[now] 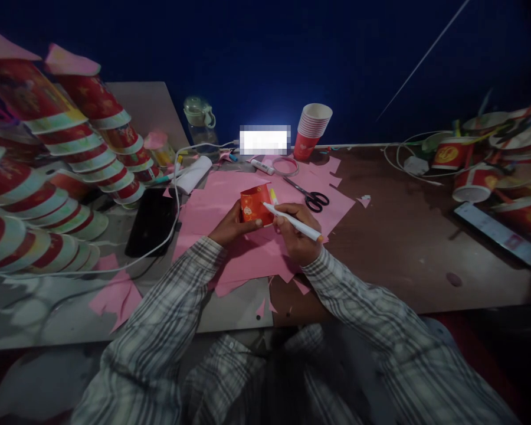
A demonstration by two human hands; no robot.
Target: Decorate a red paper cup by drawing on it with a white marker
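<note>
Head view: left hand (pixel 230 229) holds red paper cup (pixel 252 205) over pink paper (pixel 243 260), thumb on its side. Right hand (pixel 301 239) holds white pen (pixel 297 225), tip by cup wall; can't tell if touching. Thin cup could bend if squeezed hard. Pen could slip if cup turns. Black scissors (pixel 315 201) near right hand, might get bumped.

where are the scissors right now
In the head view, the black-handled scissors lie on the pink paper, just beyond the right hand, nearer than the stacked cups.
</note>
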